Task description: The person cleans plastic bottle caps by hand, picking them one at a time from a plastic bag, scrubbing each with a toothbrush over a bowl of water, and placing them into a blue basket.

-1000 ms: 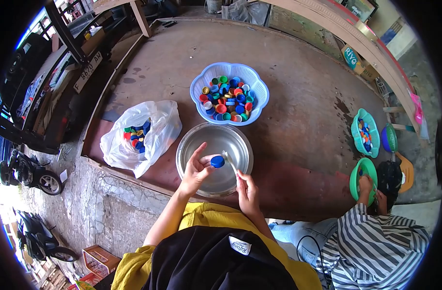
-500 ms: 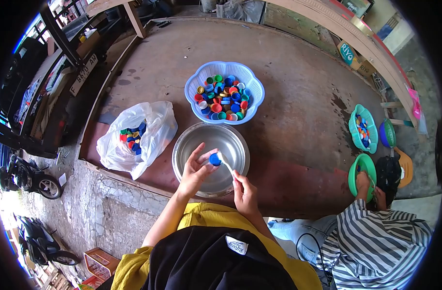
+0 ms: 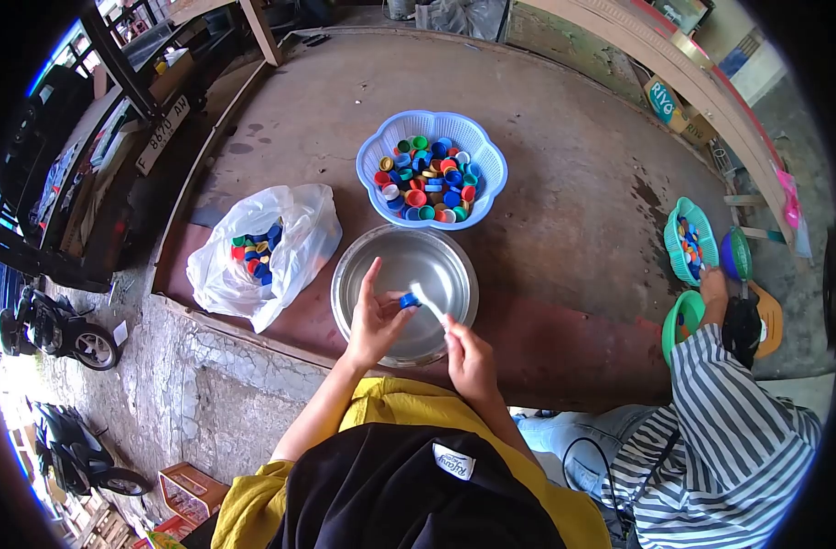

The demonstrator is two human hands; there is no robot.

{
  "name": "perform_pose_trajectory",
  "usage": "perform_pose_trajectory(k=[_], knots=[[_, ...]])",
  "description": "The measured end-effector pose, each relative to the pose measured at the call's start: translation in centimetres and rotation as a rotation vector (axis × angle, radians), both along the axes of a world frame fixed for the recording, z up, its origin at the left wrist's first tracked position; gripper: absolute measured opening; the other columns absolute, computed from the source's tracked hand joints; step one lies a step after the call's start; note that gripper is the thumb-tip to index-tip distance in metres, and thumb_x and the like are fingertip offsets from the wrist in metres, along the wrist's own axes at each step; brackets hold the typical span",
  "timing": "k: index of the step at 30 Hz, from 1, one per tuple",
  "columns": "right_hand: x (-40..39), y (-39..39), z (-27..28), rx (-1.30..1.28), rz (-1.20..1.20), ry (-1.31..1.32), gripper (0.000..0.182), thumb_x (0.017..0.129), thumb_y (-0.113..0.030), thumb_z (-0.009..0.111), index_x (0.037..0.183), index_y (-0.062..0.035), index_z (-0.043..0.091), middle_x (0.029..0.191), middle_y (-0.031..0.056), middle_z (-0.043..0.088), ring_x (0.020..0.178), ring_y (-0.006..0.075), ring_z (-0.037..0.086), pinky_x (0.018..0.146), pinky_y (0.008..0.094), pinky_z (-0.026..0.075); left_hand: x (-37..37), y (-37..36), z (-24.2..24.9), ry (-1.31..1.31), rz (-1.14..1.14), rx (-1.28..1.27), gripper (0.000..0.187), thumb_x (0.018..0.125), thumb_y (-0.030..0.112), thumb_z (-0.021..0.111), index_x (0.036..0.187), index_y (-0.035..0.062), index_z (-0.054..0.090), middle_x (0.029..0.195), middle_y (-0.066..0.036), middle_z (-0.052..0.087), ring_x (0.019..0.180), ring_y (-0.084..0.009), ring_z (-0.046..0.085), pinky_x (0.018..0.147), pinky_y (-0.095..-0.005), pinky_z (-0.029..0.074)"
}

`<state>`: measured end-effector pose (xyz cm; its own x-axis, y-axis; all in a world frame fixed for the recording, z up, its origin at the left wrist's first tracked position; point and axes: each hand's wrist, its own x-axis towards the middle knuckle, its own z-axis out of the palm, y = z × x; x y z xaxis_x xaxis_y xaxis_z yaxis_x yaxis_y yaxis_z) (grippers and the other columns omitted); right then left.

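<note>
My left hand [image 3: 374, 322] pinches a blue bottle cap [image 3: 409, 300] between thumb and fingers, with its index finger raised. In my right hand [image 3: 471, 355] is a white toothbrush [image 3: 430, 298], its head close beside the cap. Both hands are over a round metal basin [image 3: 339, 284] near the table's front edge. Just behind the basin stands a blue plastic basket [image 3: 489, 174] full of bottle caps in several colours. A white plastic bag [image 3: 301, 229] to the left lies open, with more coloured caps inside.
At the right, a person in a striped top [image 3: 747, 403] reaches one hand [image 3: 712, 285] to a teal basket [image 3: 700, 220] of caps. A green bowl [image 3: 671, 320] sits before them. A wooden beam [image 3: 647, 73] runs along the far right side of the table [image 3: 564, 238].
The blue cap has turned from face-on to edge-on in my left hand, and the toothbrush has shifted with it. The other person's hand moved from the green bowl to the teal basket.
</note>
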<state>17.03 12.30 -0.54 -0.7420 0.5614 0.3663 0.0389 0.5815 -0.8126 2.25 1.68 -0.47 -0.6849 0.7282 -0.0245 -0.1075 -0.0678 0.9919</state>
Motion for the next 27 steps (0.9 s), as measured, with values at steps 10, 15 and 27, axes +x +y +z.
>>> perform_pose_trajectory(k=[10, 15, 27], knots=[[0.4, 0.7, -0.4, -0.113, -0.056, 0.011, 0.025, 0.089, -0.006, 0.054, 0.114, -0.0045, 0.060, 0.093, 0.0174, 0.065, 0.078, 0.0306, 0.066, 0.066, 0.0333, 0.052, -0.1, -0.1, 0.9, 0.037, 0.004, 0.067, 0.095, 0.082, -0.010, 0.060, 0.146, 0.0126, -0.006, 0.107, -0.016, 0.062, 0.101, -0.0175, 0.061, 0.084, -0.0281, 0.051], [0.5, 0.1, 0.3, -0.062, 0.020, 0.017, 0.025, 0.089, -0.004, 0.054, 0.113, -0.0030, 0.060, 0.091, 0.0176, 0.066, 0.079, 0.0311, 0.065, 0.066, 0.0343, 0.051, 0.0, -0.2, 1.5, 0.090, 0.016, 0.002, 0.097, 0.081, -0.009, 0.061, 0.146, 0.0128, -0.009, 0.105, -0.015, 0.063, 0.100, -0.0182, 0.061, 0.083, -0.0293, 0.053], [1.1, 0.7, 1.8, 0.147, 0.090, -0.147, 0.030, 0.088, -0.009, 0.057, 0.118, -0.0111, 0.059, 0.084, 0.0118, 0.064, 0.070, 0.0292, 0.063, 0.059, 0.0364, 0.051, -0.5, -0.5, 0.8, 0.222, 0.046, 0.035, 0.100, 0.073, -0.007, 0.065, 0.147, 0.0076, -0.001, 0.087, -0.010, 0.066, 0.086, -0.0160, 0.063, 0.080, -0.0302, 0.052]])
